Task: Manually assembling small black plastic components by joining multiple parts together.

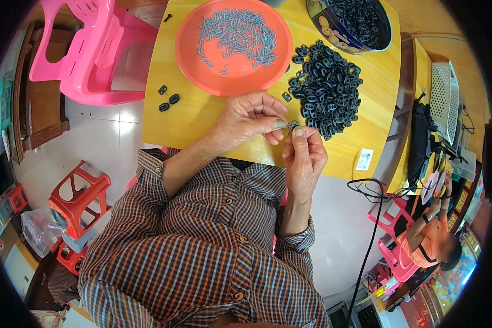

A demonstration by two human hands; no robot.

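My right hand [305, 156] pinches a small black two-hole piece [293, 125] between thumb and fingers, just above the near part of the yellow table [202, 123]. From the left, my left hand [249, 121] reaches to the same piece with its thumb and fingertip pressed together. Whatever those fingertips hold is too small to make out. Beyond my right hand lies a heap of like black two-hole pieces [331, 90]. An orange-red round tray [194, 71] with many small silver screws [238, 35] lies past my left hand.
A round tin [347, 44] full of black parts stands at the far right. Three loose black pieces [164, 106] and a dark screw [168, 17] lie on the table's left. A white label [365, 159] is near its right corner. Pink chair [93, 65] left; another person [429, 240] sits right.
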